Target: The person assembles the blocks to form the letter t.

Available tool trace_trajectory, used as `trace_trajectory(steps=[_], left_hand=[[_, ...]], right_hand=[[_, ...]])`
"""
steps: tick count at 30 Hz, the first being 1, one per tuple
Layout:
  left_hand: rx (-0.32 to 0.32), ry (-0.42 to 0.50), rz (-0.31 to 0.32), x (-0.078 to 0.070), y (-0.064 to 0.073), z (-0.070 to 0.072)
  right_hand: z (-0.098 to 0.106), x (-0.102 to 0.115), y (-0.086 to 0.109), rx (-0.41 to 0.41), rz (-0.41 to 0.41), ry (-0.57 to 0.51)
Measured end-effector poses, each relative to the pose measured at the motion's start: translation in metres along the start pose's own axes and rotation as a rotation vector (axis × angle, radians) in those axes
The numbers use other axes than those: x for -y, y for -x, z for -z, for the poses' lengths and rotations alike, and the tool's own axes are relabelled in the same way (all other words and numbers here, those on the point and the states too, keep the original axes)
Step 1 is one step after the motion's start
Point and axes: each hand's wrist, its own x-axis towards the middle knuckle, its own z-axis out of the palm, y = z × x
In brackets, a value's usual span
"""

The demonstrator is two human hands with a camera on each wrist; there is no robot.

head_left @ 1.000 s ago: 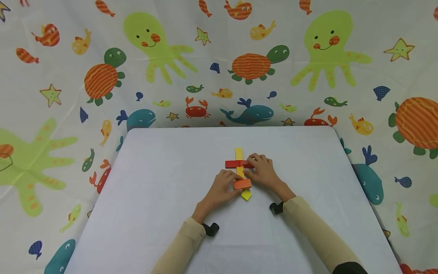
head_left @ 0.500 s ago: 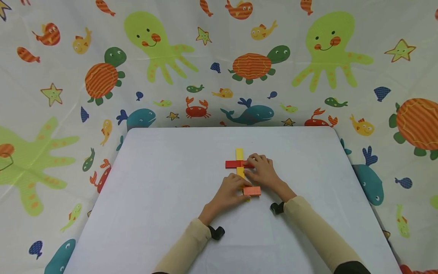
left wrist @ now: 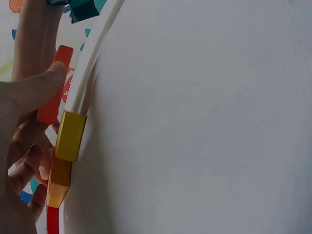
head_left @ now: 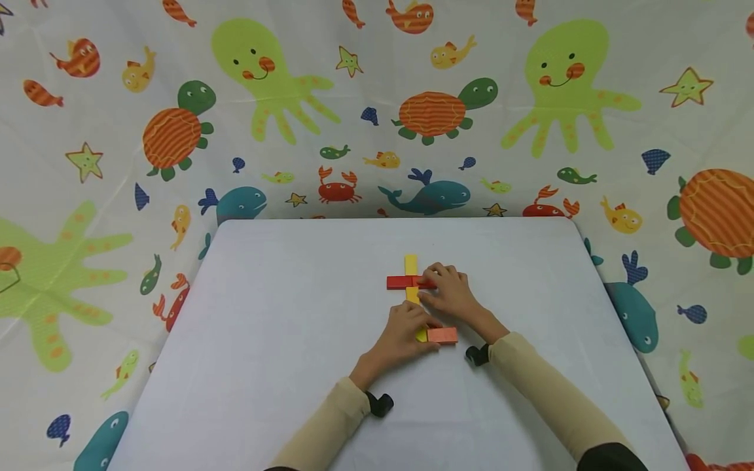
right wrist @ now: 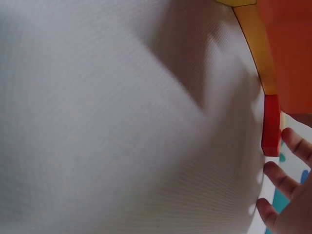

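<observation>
My left hand [head_left: 406, 330] pinches an orange block [head_left: 442, 335] between thumb and fingers at the near end of a flat row of blocks. In the left wrist view the thumb lies along this orange block [left wrist: 48, 107], beside a yellow block [left wrist: 70, 136]. The row has a far yellow block [head_left: 410, 264], red blocks [head_left: 398, 282] laid crosswise and an amber block [head_left: 412, 295]. My right hand [head_left: 452, 294] holds the right-hand red block [right wrist: 271, 124] at the crossing, its other fingertips down by the table. The left hand covers part of the row's near half.
A white table [head_left: 294, 281] lies under the blocks. Behind and beside it hangs a cloth [head_left: 353, 98] printed with sea animals. Dark wrist cameras [head_left: 381, 405] sit on both wrists, and tan sleeves [head_left: 554, 392] cover the arms.
My left hand has carried the orange block rightward and nearer, from over the row to beside its near end. The right hand has stayed at the red blocks.
</observation>
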Motion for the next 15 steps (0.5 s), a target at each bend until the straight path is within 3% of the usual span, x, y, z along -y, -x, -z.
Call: trace_trajectory(steps=[15], left_hand=[[0.043,-0.07,-0.033,-0.0072,-0.0056,-0.0055]], right_hand=[[-0.0003,-0.0021,0.0002,-0.001,0.019,-0.004]])
